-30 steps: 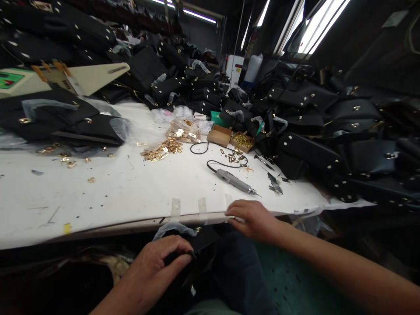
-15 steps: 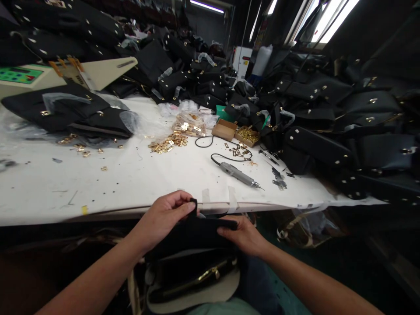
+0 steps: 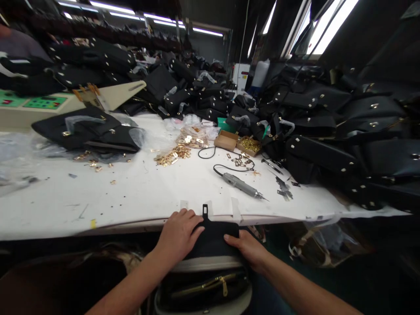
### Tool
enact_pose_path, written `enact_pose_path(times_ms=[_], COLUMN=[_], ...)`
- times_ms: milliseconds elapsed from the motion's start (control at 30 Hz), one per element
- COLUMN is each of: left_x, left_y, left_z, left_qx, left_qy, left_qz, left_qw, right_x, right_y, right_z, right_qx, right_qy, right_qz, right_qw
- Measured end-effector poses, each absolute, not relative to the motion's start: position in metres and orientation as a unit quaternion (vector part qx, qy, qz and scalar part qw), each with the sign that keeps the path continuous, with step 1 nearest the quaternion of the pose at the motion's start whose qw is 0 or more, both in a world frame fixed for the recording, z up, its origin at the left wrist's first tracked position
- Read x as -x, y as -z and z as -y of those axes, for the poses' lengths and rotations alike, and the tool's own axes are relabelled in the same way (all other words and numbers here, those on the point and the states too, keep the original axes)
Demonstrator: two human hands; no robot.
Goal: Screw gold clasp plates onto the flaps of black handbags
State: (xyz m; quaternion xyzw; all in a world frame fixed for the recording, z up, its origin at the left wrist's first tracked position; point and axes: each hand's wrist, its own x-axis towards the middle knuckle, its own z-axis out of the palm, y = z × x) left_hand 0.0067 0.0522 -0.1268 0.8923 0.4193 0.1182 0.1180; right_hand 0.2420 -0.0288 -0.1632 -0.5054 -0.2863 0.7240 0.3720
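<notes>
A black handbag [image 3: 215,243] rests on my lap below the table edge, its flap raised and a small tab [image 3: 205,216] with a slot standing up from the flap's top edge. My left hand [image 3: 179,232] is closed over the flap's left side, just beside the tab. On the right edge of the flap, my right hand [image 3: 251,248] grips with the thumb on top; its other fingers are mostly hidden beneath. Under the flap the bag shows a light lining and a gold zipper [image 3: 203,286] with a dangling pull.
A grey electric screwdriver [image 3: 242,184] lies on the white table [image 3: 138,197]. Gold metal plates [image 3: 172,156] are heaped behind it, near a cardboard box [image 3: 226,140]. Black bags are piled at the right and back; another bag [image 3: 88,131] lies left near a machine.
My left hand has let go of the tab and moved down onto the flap's left side. The tab now stands upright, and the flap faces me more. The camera view has shifted.
</notes>
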Motion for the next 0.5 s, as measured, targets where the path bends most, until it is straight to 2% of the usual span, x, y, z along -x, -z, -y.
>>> enact_pose_path(times_ms=[100, 167, 267, 333, 400, 500], left_x=[-0.006, -0.006, -0.008, -0.010, -0.012, -0.014], left_y=[0.139, 0.147, 0.156, 0.159, 0.160, 0.161], left_z=[-0.051, -0.052, -0.056, -0.059, -0.062, -0.067], left_qx=[-0.891, -0.893, -0.884, -0.873, -0.865, -0.856], left_qy=[-0.164, -0.190, -0.226, -0.249, -0.266, -0.284], left_qz=[-0.418, -0.407, -0.408, -0.417, -0.422, -0.425], left_qw=[0.063, 0.038, 0.038, 0.047, 0.055, 0.071], right_x=[-0.245, -0.251, -0.266, -0.272, -0.267, -0.239], right_y=[0.158, 0.151, 0.128, 0.105, 0.083, 0.068], right_z=[0.022, 0.013, -0.007, -0.028, -0.055, -0.110], right_qx=[0.498, 0.539, 0.646, 0.680, 0.676, 0.641], right_qy=[-0.719, -0.672, -0.469, -0.303, -0.217, -0.216], right_qz=[0.334, 0.418, 0.589, 0.663, 0.698, 0.715], right_qw=[0.352, 0.287, 0.124, 0.074, 0.096, 0.174])
